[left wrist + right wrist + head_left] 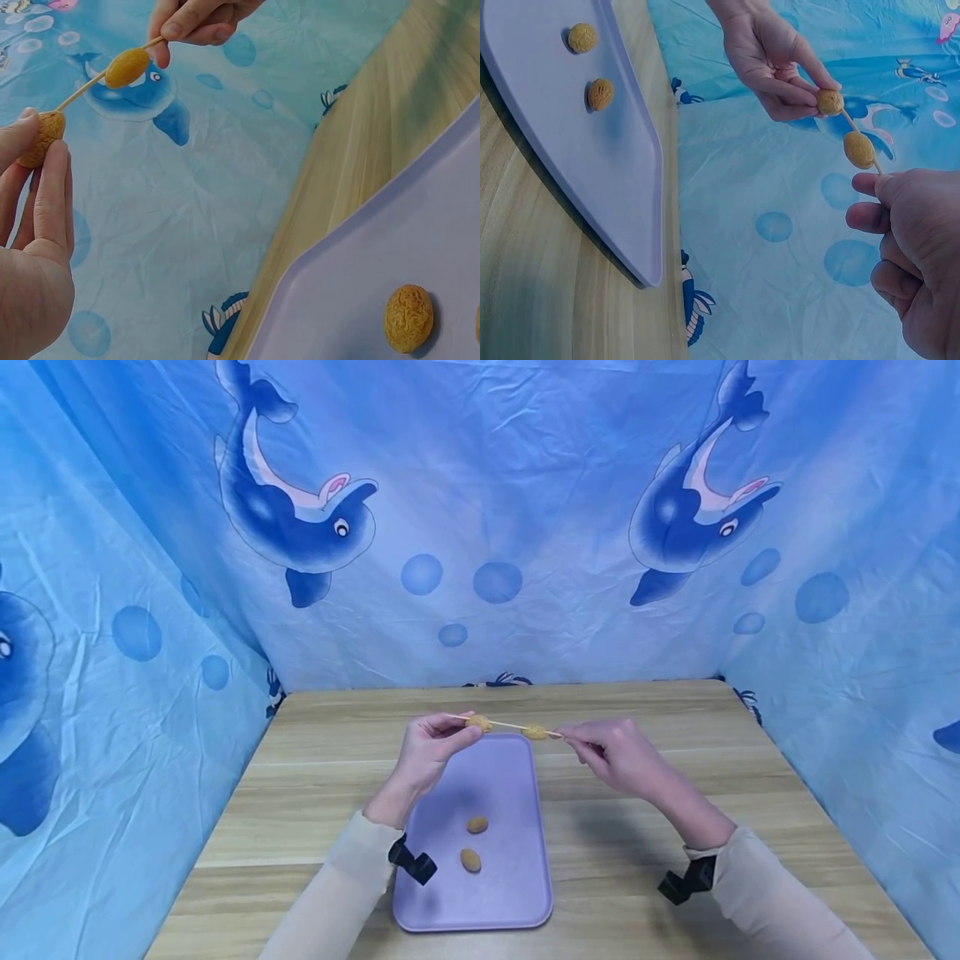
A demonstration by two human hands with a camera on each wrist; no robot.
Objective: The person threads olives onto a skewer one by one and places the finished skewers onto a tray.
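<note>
A thin wooden stick [506,724] runs between the two hands above the far end of the purple tray [517,917]. My right hand [618,756] pinches its right end. One brown, wrinkled oval piece [535,732] sits on the stick near those fingertips, and in the left wrist view this piece [127,67] is clearly pierced. My left hand [429,750] holds a second such piece [829,102] between thumb and fingers at the stick's other part. In the head view the stick's left tip shows beyond that piece.
Two more brown oval pieces, one [477,825] farther and one [470,860] nearer, lie in the tray on the wooden table [300,793]. Blue curtains [480,468] with dolphin prints hang behind and at both sides of the table.
</note>
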